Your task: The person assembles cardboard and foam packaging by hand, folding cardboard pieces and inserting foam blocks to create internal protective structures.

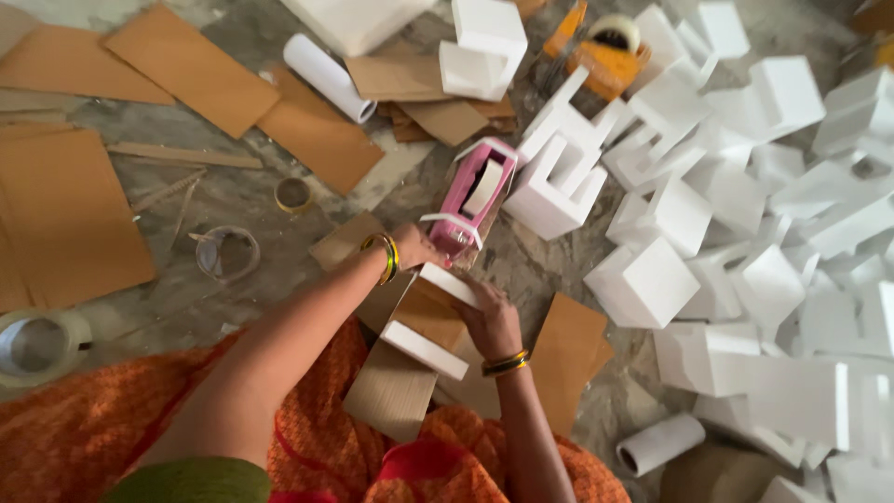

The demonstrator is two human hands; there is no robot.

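Fingers of the right hand (492,321) curl closed around one end of a U-shaped white foam bracket (430,321), a smooth, square-edged piece with a flat sheet of brown cardboard (430,312) lying in its hollow. The left hand (416,246) reaches past it and closes on the near end of a tall pink box with a clear window (473,200), which lies on the floor just beyond the bracket with white foam caps at both ends. Both wrists carry gold bangles.

Under the bracket, a rectangular piece of corrugated cardboard (391,391) rests against the person's lap, which is draped in crinkled orange cloth (84,428). To the right spreads a loose heap of chunky white foam blocks (745,214), many cut in the same U shape. Flat tan cardboard sheets (65,214) cover the rough grey concrete floor (233,196) on the left, near several rolls of clear tape (37,345). A white paper roll (326,76) lies beyond them.
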